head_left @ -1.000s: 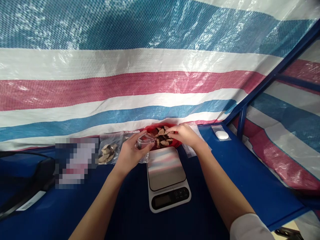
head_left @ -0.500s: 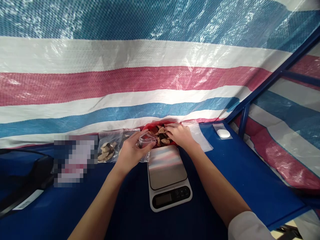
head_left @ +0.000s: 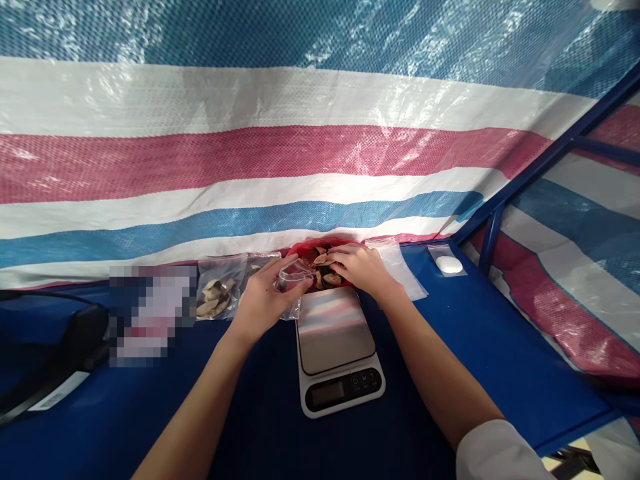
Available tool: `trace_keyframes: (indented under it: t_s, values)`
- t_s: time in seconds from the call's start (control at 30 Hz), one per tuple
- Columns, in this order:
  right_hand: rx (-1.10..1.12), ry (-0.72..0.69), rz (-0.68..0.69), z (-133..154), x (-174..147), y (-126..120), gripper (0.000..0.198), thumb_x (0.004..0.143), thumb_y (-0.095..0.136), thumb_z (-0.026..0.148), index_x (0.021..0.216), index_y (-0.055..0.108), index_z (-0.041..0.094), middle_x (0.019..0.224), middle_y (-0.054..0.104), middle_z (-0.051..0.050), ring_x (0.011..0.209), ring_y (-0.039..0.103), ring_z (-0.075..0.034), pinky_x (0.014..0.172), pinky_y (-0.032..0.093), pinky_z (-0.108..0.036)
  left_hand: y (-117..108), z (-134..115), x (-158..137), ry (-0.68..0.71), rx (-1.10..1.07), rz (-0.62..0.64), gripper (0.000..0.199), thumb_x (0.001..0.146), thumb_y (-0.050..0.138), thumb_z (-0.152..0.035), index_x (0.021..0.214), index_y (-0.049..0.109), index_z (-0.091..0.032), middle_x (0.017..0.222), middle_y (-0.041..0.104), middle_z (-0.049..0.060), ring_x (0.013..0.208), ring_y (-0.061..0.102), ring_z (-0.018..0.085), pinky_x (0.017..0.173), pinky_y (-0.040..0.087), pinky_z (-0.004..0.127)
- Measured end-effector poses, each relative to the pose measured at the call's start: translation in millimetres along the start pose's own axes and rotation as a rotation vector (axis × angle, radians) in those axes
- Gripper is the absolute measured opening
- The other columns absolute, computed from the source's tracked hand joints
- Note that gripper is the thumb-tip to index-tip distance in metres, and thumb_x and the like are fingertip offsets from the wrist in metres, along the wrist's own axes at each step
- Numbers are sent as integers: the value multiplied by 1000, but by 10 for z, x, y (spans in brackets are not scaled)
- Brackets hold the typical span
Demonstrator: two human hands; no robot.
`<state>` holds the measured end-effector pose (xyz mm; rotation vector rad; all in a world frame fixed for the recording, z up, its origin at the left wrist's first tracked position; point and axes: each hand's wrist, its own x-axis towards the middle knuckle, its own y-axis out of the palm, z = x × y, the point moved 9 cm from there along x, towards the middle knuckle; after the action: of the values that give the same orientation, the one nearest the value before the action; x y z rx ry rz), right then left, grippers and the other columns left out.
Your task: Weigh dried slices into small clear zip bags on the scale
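Clock centred on the scale, 12 = toward the striped sheet. Left hand (head_left: 265, 297), 10–11 o'clock: thumb and fingers grasping a clear plastic bag (head_left: 294, 272), its mouth apparently spread, facing the red container at 12. Right hand (head_left: 361, 268), between 12 and 1: fingers bent down onto brown pieces (head_left: 327, 279), curled, slice-like; can't tell if any piece is pinched, fingertips partly hidden. Pieces are heaped inside the red container (head_left: 320, 241) (bag or bowl, unclear), at the scale's far edge.

Scale (head_left: 337, 333): white body, shiny plate reflecting stripes, display dark, three button marks on the near side. Filled bag (head_left: 215, 298) at 10: clear, more slices inside, lies just beside the left hand. Flat bags (head_left: 403, 270) at 1: clear, just past the right hand. White oval object (head_left: 449, 265) at about 2, on a small clear bag. Black item (head_left: 70, 353) at 9, with a white label, well apart. All on the blue table (head_left: 500, 353). Striped sheet (head_left: 280, 157) behind; blue frame (head_left: 530, 170) at 1–2. Light sleeve (head_left: 500, 453) on the right arm, 4 o'clock.
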<state>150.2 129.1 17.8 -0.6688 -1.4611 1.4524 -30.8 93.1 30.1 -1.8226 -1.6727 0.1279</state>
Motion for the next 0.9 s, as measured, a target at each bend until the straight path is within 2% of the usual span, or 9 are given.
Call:
trace_keyframes:
  t_s: [0.13,0.23,0.33,0.4,0.5,0.6,0.73,0.9]
  values:
    - [16,-12,-26,41,-11,-45,29,102,52,29,117,78,31,130,73,1,115,67,-20,80,49,-29,-15,17,7,-11,-10,-2,57,82,76,-51,128,69,-18,125,73,12,115,70,31,100,57,46]
    - [48,-88,-24,135,-16,-74,31,103,51,27,118,78,30,128,74,0,113,67,-20,85,49,-29,-52,8,12,2,-22,-22,54,82,77,-49,127,70,-19,125,74,10,117,69,30,104,55,45]
    - [54,-211,41,275,-32,-51,30,101,52,23,110,80,28,125,76,-1,113,66,-22,89,47,-31,-65,1,13,2,-43,-17,52,83,76,-47,127,70,-20,125,74,9,118,69,30,105,54,45]
    - [41,-246,105,328,-45,-26,30,100,53,20,102,81,28,120,77,-1,112,66,-22,88,47,-31,-66,-1,13,-1,-50,-11,52,83,76,-47,127,70,-20,126,74,10,119,68,31,105,54,46]
    - [-10,-191,206,313,-54,7,29,100,53,23,99,81,27,113,78,-4,107,66,-24,80,47,-31,-65,1,15,-6,-53,-7,55,82,77,-48,127,70,-18,126,73,11,119,68,31,105,54,47]
    - [-61,-99,280,259,-59,23,29,100,52,30,102,81,24,115,76,-8,105,66,-26,74,47,-32,-67,7,15,-22,-65,-6,58,81,77,-50,128,70,-16,127,73,12,119,68,31,104,54,45]
    - [-61,-31,313,224,-54,27,27,98,55,32,110,79,25,119,73,-8,106,65,-27,73,48,-31,-80,-3,11,-35,-62,-11,58,80,77,-50,128,70,-17,127,73,12,115,69,30,101,56,42]
    - [-53,-4,335,190,-52,70,25,97,56,31,107,78,25,119,73,-8,105,65,-26,77,48,-31,-75,-8,8,-32,-47,-14,57,80,78,-50,127,71,-18,125,74,11,113,70,29,101,56,42]
